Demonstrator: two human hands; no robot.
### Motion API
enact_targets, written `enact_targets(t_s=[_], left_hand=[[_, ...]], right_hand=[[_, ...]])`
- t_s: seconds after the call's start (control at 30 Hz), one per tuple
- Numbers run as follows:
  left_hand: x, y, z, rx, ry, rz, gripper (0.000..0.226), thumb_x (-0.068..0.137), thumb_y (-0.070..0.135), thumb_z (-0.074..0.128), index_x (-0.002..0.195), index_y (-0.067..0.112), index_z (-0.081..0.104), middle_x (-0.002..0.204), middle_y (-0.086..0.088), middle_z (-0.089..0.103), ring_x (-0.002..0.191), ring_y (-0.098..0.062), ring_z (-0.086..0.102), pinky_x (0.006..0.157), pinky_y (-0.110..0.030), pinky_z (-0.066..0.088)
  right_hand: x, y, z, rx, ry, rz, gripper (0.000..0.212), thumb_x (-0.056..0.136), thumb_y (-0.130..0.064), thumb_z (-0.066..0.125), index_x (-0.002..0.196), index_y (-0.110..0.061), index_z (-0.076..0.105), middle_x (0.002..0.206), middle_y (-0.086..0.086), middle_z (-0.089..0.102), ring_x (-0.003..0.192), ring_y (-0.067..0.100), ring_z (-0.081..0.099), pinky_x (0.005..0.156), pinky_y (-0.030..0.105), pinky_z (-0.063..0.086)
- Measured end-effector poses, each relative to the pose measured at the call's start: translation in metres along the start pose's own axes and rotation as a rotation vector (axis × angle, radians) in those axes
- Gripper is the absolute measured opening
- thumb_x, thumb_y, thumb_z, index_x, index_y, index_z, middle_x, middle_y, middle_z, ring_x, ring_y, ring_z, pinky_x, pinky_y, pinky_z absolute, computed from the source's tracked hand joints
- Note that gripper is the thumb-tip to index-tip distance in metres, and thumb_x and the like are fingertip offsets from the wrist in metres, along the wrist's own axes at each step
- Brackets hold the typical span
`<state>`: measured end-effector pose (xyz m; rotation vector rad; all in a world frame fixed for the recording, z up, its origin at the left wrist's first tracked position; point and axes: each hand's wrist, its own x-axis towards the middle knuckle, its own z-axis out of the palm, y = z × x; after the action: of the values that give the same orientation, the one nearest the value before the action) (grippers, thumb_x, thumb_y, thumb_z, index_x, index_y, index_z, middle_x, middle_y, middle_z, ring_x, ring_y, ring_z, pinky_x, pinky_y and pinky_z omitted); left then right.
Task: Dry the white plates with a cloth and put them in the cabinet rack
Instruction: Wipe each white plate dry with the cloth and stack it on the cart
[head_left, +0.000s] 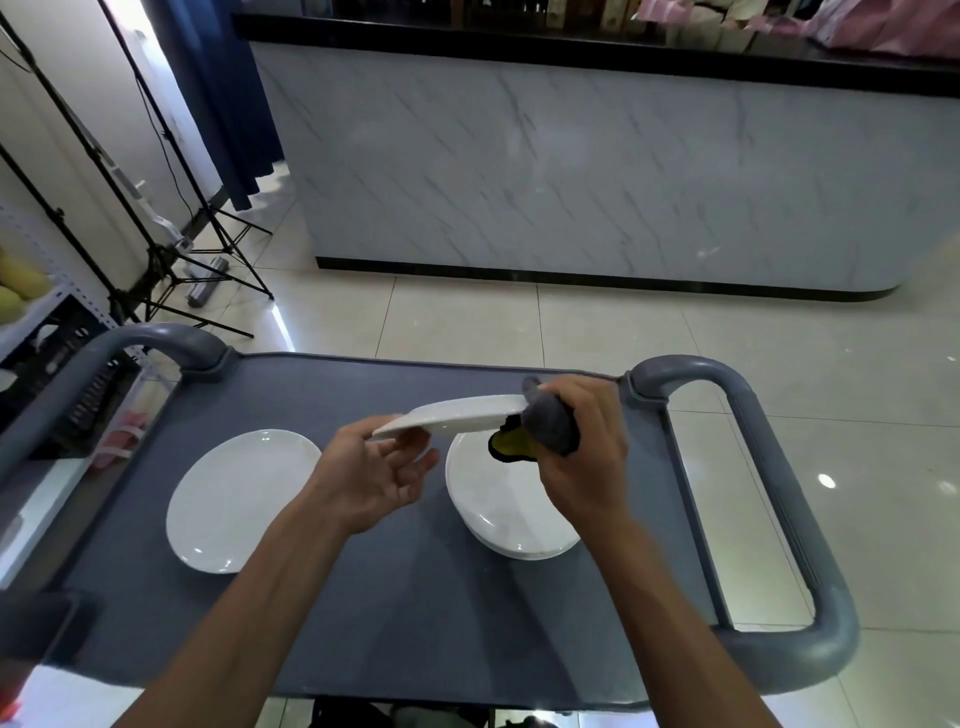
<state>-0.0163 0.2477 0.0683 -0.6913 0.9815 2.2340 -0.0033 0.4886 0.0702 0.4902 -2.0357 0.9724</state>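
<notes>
While both hands work above the grey cart top, we note a white plate lifted clear of it, held nearly flat and tilted a little, its near edge toward us. The left hand sits under the plate's left end, palm turned up, fingers loosely spread and only lightly curled; the thumb appears to touch the plate's left rim, but we cannot tell how firmly it holds. The right hand has its fingers wrapped round a grey cloth, which is pressed over the plate's right rim; a patch of yellow with a black edge shows on the cloth's underside. Directly below the lifted plate, on the right half of the cart, lies a stack of white plates, edges of several visible at its near side. Well apart on the left half lies a single white plate, flat on the surface. Grey loop handles close the cart at its left and right ends. Beyond the cart: pale floor tiles, a marble-patterned counter with a dark top, and black tripod stands at far left. No cabinet rack can be made out from here.
</notes>
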Motion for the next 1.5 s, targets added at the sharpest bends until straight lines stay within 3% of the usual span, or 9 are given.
enact_targets(t_s=[0.1,0.17,0.23,0.43,0.6,0.93,1.1,1.27,1.5], left_hand=[[0.003,0.001,0.004,-0.181,0.011,0.074,0.032,0.085,0.006,0.059,0.115,-0.004,0.06,0.106,-0.016,0.067,0.093,-0.028,0.071,0.051,-0.024,0.058],[0.004,0.004,0.003,-0.218,-0.004,0.11,0.032,0.083,0.003,0.059,0.115,-0.003,0.058,0.099,-0.012,0.064,0.086,-0.02,0.067,0.065,-0.027,0.062],[0.002,0.006,-0.001,-0.22,-0.048,0.106,0.025,0.086,0.003,0.058,0.109,-0.009,0.06,0.088,-0.008,0.069,0.074,-0.017,0.07,0.06,-0.024,0.061],[0.007,0.006,-0.008,-0.139,-0.06,0.337,0.031,0.092,0.006,0.053,0.122,0.004,0.061,0.122,-0.01,0.071,0.109,-0.022,0.069,0.085,-0.037,0.06],[0.007,0.005,-0.008,-0.074,-0.062,0.426,0.027,0.099,0.009,0.049,0.122,0.011,0.063,0.118,-0.006,0.073,0.103,-0.019,0.072,0.075,-0.036,0.062],[0.005,-0.006,-0.008,0.093,0.046,0.49,0.02,0.098,0.006,0.052,0.11,0.007,0.067,0.1,-0.007,0.075,0.08,-0.02,0.072,0.061,-0.035,0.06],[0.001,-0.005,-0.004,0.17,0.075,0.54,0.02,0.096,0.007,0.055,0.11,0.009,0.069,0.103,-0.008,0.075,0.082,-0.023,0.071,0.061,-0.036,0.06],[-0.003,-0.006,0.003,0.222,0.071,0.596,0.022,0.092,0.008,0.06,0.11,0.01,0.072,0.101,-0.007,0.076,0.081,-0.022,0.071,0.062,-0.037,0.061],[-0.003,-0.011,0.001,0.242,0.078,0.595,0.023,0.092,0.006,0.06,0.113,0.009,0.071,0.106,-0.012,0.074,0.086,-0.026,0.069,0.063,-0.039,0.06]], right_hand=[[-0.005,0.001,0.0,0.019,-0.041,-0.032,0.027,0.089,-0.007,0.071,0.111,-0.015,0.056,0.114,-0.008,0.052,0.104,0.008,0.047,0.089,0.025,0.042],[-0.006,0.002,-0.001,0.027,-0.058,-0.038,0.029,0.089,-0.005,0.068,0.113,-0.016,0.055,0.115,-0.003,0.052,0.106,0.013,0.048,0.091,0.028,0.043],[-0.006,0.005,-0.004,0.028,-0.07,-0.038,0.035,0.086,0.0,0.069,0.115,-0.015,0.056,0.117,-0.002,0.052,0.108,0.02,0.051,0.094,0.031,0.043],[-0.011,0.018,-0.011,-0.059,-0.202,0.082,0.069,0.069,0.017,0.076,0.126,-0.016,0.057,0.131,-0.008,0.05,0.122,0.012,0.046,0.105,0.021,0.035],[-0.01,0.017,-0.007,0.042,-0.273,0.33,0.064,0.079,0.0,0.073,0.126,-0.035,0.049,0.134,-0.03,0.045,0.124,0.001,0.046,0.097,0.006,0.033],[-0.01,0.013,0.013,-0.002,-0.394,0.418,0.058,0.086,-0.013,0.072,0.14,-0.024,0.052,0.139,-0.003,0.054,0.126,0.014,0.048,0.105,0.007,0.028],[-0.015,0.0,0.024,0.006,-0.363,0.538,0.049,0.088,-0.014,0.071,0.134,-0.022,0.056,0.141,-0.003,0.054,0.127,0.012,0.047,0.106,0.015,0.033],[-0.023,-0.011,0.039,-0.094,-0.414,0.445,0.044,0.094,-0.006,0.06,0.138,-0.005,0.054,0.147,0.009,0.051,0.137,0.033,0.042,0.115,0.046,0.034],[-0.037,-0.026,0.043,-0.082,-0.457,0.313,0.043,0.095,-0.005,0.055,0.139,-0.003,0.054,0.147,0.011,0.05,0.135,0.034,0.046,0.114,0.045,0.036]])
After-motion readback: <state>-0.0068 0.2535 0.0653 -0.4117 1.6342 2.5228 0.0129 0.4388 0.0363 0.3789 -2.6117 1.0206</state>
